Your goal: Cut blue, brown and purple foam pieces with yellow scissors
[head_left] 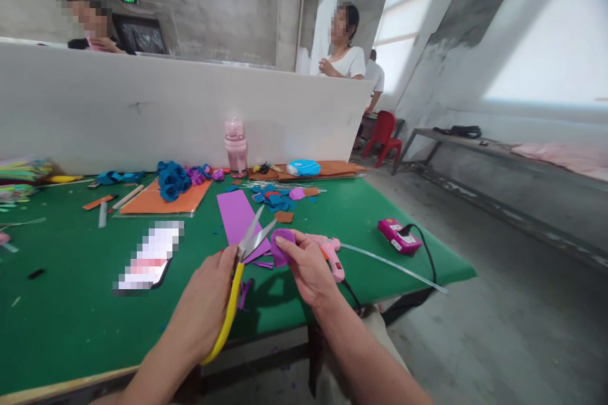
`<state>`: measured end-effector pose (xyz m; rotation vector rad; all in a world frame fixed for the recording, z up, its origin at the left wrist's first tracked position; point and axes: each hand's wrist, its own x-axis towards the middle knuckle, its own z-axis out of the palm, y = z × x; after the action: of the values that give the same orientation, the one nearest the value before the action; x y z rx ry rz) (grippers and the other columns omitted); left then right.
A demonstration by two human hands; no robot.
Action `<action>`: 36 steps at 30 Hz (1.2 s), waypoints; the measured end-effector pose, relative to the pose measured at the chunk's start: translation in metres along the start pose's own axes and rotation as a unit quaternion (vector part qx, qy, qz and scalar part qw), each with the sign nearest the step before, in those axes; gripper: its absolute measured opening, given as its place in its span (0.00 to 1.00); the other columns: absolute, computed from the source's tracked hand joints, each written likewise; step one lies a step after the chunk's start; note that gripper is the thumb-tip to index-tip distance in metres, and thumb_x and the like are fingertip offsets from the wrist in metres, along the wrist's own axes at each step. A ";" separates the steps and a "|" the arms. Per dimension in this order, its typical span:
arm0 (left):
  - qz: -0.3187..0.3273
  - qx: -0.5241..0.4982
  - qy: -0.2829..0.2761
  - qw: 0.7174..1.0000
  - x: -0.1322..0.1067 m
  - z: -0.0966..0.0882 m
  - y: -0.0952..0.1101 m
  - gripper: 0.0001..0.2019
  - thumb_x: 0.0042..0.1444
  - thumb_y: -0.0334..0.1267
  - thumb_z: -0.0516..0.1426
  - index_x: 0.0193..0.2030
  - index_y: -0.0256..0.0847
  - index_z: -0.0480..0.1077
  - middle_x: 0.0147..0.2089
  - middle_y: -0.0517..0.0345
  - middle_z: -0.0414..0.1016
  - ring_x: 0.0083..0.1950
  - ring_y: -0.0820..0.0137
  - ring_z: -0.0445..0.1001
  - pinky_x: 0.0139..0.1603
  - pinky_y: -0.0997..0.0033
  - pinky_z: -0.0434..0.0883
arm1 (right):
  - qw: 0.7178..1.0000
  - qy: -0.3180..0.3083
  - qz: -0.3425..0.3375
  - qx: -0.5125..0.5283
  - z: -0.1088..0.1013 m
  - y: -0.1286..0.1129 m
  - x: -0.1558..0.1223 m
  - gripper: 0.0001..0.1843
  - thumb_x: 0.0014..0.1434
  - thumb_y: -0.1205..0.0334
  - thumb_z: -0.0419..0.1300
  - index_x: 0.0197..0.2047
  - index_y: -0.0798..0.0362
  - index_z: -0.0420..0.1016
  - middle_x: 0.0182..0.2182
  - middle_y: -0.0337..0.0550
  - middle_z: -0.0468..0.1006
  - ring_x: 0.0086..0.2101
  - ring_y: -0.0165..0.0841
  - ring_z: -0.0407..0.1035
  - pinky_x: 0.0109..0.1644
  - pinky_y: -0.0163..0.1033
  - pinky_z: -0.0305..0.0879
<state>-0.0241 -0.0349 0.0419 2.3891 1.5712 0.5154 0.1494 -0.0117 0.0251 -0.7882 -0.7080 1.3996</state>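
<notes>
My left hand (pixel 209 294) is closed round a pair of scissors (pixel 231 311) with yellow handles; the blades stand apart and point up and to the right. In my right hand (pixel 311 266) a small purple piece (pixel 282 248), felt or foam by its look, is pinched between thumb and fingers, just right of the blade tips. Beyond the scissors a purple sheet (pixel 236 214) lies flat on the green table, with thin purple strips (pixel 246 294) near it. A pink glue gun (pixel 335 256) rests behind my right hand, a clear glue stick coming out of its back.
A phone (pixel 149 257) lies to the left, and a magenta power box (pixel 399 236) with a plugged cord to the right. Blue flowers (pixel 173 180), blue scraps (pixel 275 197) and a pink bottle (pixel 235 147) stand or lie along the white partition (pixel 180 107). Other people are behind it.
</notes>
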 end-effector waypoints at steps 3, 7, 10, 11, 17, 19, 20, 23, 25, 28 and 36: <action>0.008 0.042 -0.042 0.998 -0.001 -0.002 0.003 0.19 0.59 0.32 0.43 0.56 0.35 0.56 0.46 0.42 0.69 0.44 0.59 0.70 0.45 0.60 0.66 | 1.000 0.003 0.000 0.016 -0.001 -0.005 0.001 0.09 0.40 0.64 0.70 0.27 0.55 0.77 0.25 0.36 0.76 0.25 0.25 0.66 0.31 0.31 0.61; 0.014 0.061 -0.089 0.994 -0.002 0.002 0.011 0.20 0.56 0.28 0.44 0.57 0.37 0.55 0.45 0.45 0.70 0.41 0.62 0.72 0.40 0.66 0.66 | 1.000 -0.007 0.009 0.013 -0.001 -0.003 0.001 0.08 0.40 0.63 0.69 0.28 0.54 0.78 0.22 0.35 0.75 0.22 0.24 0.62 0.27 0.31 0.57; 0.013 0.064 -0.092 0.994 -0.002 0.003 0.015 0.18 0.57 0.28 0.43 0.54 0.39 0.56 0.41 0.49 0.71 0.37 0.63 0.72 0.35 0.68 0.65 | 1.000 -0.017 0.017 0.001 -0.001 -0.001 0.000 0.09 0.40 0.62 0.69 0.27 0.54 0.78 0.21 0.34 0.73 0.22 0.24 0.60 0.26 0.31 0.55; 0.013 0.058 -0.093 0.994 -0.002 0.003 0.016 0.16 0.57 0.28 0.43 0.52 0.39 0.56 0.39 0.50 0.71 0.36 0.64 0.72 0.34 0.69 0.64 | 1.000 -0.021 0.017 -0.004 -0.001 -0.001 0.000 0.09 0.40 0.62 0.69 0.27 0.54 0.78 0.21 0.34 0.73 0.22 0.25 0.60 0.26 0.31 0.55; 0.015 0.028 -0.093 0.995 -0.002 0.003 0.015 0.11 0.58 0.30 0.44 0.46 0.41 0.58 0.34 0.54 0.71 0.30 0.67 0.70 0.29 0.72 0.59 | 0.998 -0.032 -0.003 -0.060 -0.002 -0.003 -0.001 0.07 0.41 0.62 0.68 0.26 0.54 0.77 0.21 0.34 0.72 0.22 0.24 0.60 0.27 0.31 0.55; 0.017 0.026 -0.097 0.995 -0.002 0.003 0.013 0.11 0.57 0.29 0.44 0.46 0.41 0.57 0.34 0.54 0.71 0.29 0.67 0.70 0.28 0.72 0.59 | 0.996 -0.038 -0.006 -0.077 -0.003 -0.003 -0.001 0.06 0.42 0.62 0.68 0.25 0.54 0.76 0.20 0.34 0.71 0.21 0.24 0.58 0.25 0.31 0.53; 0.018 0.026 -0.100 0.994 -0.003 0.003 0.012 0.12 0.57 0.29 0.44 0.47 0.41 0.57 0.34 0.54 0.71 0.29 0.66 0.70 0.29 0.72 0.59 | 0.995 -0.041 -0.007 -0.085 -0.004 -0.004 -0.001 0.06 0.42 0.62 0.68 0.24 0.54 0.76 0.20 0.33 0.70 0.21 0.23 0.57 0.24 0.30 0.52; 0.019 0.021 -0.108 0.994 -0.003 0.000 0.011 0.13 0.57 0.28 0.43 0.48 0.41 0.57 0.34 0.54 0.70 0.30 0.66 0.70 0.30 0.71 0.61 | 0.993 -0.054 -0.004 -0.105 -0.007 -0.005 -0.001 0.06 0.43 0.61 0.67 0.26 0.54 0.77 0.19 0.33 0.69 0.20 0.24 0.57 0.23 0.30 0.51; 0.017 0.020 -0.111 0.993 -0.003 -0.002 0.012 0.13 0.56 0.28 0.43 0.48 0.40 0.57 0.35 0.53 0.70 0.31 0.66 0.70 0.31 0.70 0.62 | 0.992 -0.065 0.001 -0.113 -0.008 -0.005 -0.001 0.07 0.44 0.60 0.67 0.27 0.54 0.77 0.20 0.34 0.70 0.21 0.24 0.57 0.23 0.31 0.52; 0.020 0.026 -0.115 0.993 -0.003 -0.005 0.013 0.12 0.56 0.28 0.44 0.46 0.40 0.57 0.36 0.52 0.70 0.30 0.66 0.70 0.30 0.71 0.61 | 0.991 -0.076 0.005 -0.114 -0.010 -0.005 -0.001 0.07 0.44 0.61 0.67 0.28 0.54 0.78 0.21 0.34 0.70 0.21 0.24 0.58 0.23 0.30 0.53; 0.032 0.035 -0.107 0.993 -0.004 -0.002 0.007 0.13 0.55 0.27 0.45 0.47 0.41 0.57 0.32 0.55 0.70 0.29 0.66 0.69 0.29 0.71 0.59 | 0.991 -0.087 0.009 -0.099 -0.013 -0.006 0.000 0.08 0.43 0.63 0.68 0.30 0.54 0.78 0.24 0.35 0.72 0.24 0.24 0.60 0.26 0.29 0.55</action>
<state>-0.0202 -0.0413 0.0454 2.4582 1.4468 0.2099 0.1631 -0.0121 0.0223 -0.8337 -0.9894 1.4413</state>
